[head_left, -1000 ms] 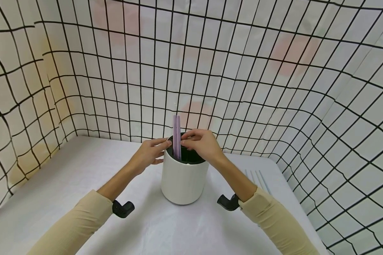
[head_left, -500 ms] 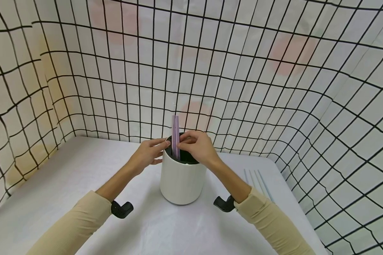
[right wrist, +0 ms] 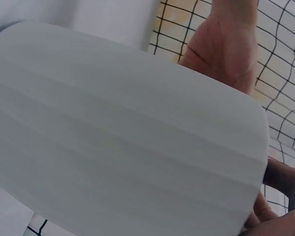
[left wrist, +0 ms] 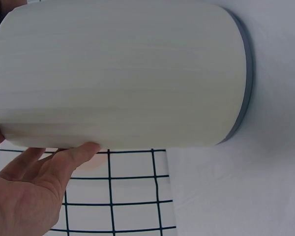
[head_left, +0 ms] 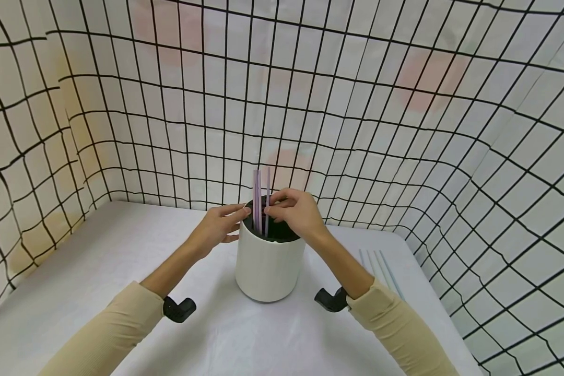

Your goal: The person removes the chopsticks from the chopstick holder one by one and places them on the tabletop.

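Observation:
A white cylindrical holder [head_left: 269, 269] with a dark inside stands upright on the table. My left hand [head_left: 216, 230] holds it at the left of the rim, thumb at the edge and fingers along the outer wall; the left wrist view shows those fingers [left wrist: 64, 164] against the white side. Several thin purple sticks [head_left: 257, 193] lean together inside, near my left thumb. Between thumb and finger, my right hand [head_left: 300, 215] pinches a single purple stick [head_left: 268, 180] above the opening, slightly apart from the bunch. The lower ends of the sticks are hidden inside the holder.
Several pale blue and white thin sticks [head_left: 380, 269] lie on the white table [head_left: 254, 344] at the right, partly behind the right forearm. A black wire grid [head_left: 282, 109] encloses the back and sides. Black wrist mounts [head_left: 180, 309] jut from both sleeves.
The right fingers have moved from the bunch slightly to the right, with one purple stick now separated from the others. My left hand stays on the rim.

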A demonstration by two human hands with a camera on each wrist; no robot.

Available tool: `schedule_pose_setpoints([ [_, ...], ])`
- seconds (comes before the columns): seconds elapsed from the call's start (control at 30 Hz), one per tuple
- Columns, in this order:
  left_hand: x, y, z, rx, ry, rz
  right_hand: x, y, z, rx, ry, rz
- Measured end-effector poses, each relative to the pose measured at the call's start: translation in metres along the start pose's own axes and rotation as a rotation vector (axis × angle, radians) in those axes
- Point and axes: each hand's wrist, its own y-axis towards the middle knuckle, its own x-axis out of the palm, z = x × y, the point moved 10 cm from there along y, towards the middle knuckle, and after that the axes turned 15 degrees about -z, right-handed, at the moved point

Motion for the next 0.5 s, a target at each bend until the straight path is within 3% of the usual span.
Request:
schedule_pose_setpoints([
  [0.17,0.0,0.0,0.0,-0.006,0.002,0.005,-0.01,-0.005,-0.005,-0.008,0.101,0.013],
  [0.5,0.0,0.0,-0.001,-0.015,-0.004,0.018,-0.046,-0.019,-0.018,-0.085,0.252,0.129],
])
